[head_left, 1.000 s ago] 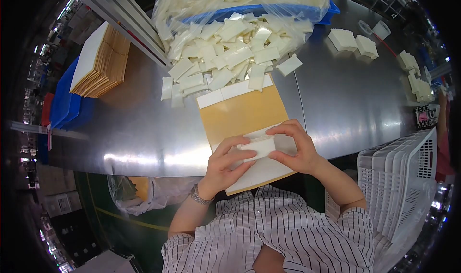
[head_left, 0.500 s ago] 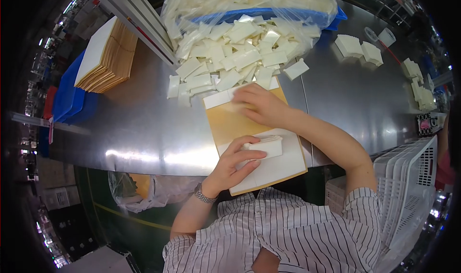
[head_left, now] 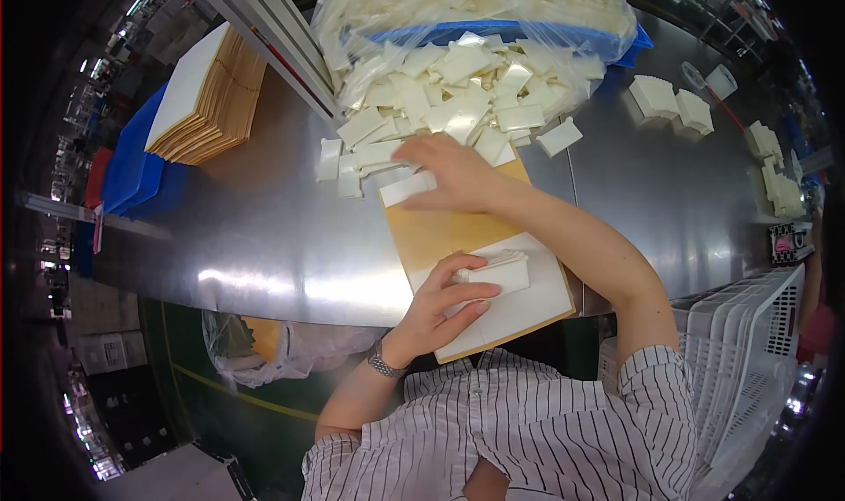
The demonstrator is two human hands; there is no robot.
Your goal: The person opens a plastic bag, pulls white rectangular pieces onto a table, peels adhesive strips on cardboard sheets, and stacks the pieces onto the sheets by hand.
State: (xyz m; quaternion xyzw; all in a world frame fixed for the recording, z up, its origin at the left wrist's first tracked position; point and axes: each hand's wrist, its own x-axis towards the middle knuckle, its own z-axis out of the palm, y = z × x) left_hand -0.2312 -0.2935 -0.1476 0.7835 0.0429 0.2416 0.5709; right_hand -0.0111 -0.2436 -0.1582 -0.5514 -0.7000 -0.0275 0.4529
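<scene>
My left hand point(head_left: 444, 304) grips a small stack of flat white plastic pieces point(head_left: 503, 275) between thumb and fingers. That stack rests on the white lower part of a tan cardboard sheet point(head_left: 453, 234), at the table's front edge. Over the sheet's far end is my right hand point(head_left: 453, 177), slightly blurred, its fingers stretched toward the near edge of a heap of loose white plastic pieces point(head_left: 458, 118). Thumb and fingers are apart, and no piece is visible in their grasp. Part of the heap's near edge is hidden behind this hand.
Behind the heap stands a blue bin point(head_left: 627, 54) lined with a clear plastic bag point(head_left: 493, 3). A tall stack of cardboard sheets point(head_left: 211, 100) is at left, beside a blue tray point(head_left: 132, 171). Stacked white pieces point(head_left: 653, 98) stand at right. White plastic baskets point(head_left: 739, 342) are beside my right arm.
My right hand has moved left and slightly away from me, toward the heap's near edge. My left hand stays on the stack. The whole view has shifted a little.
</scene>
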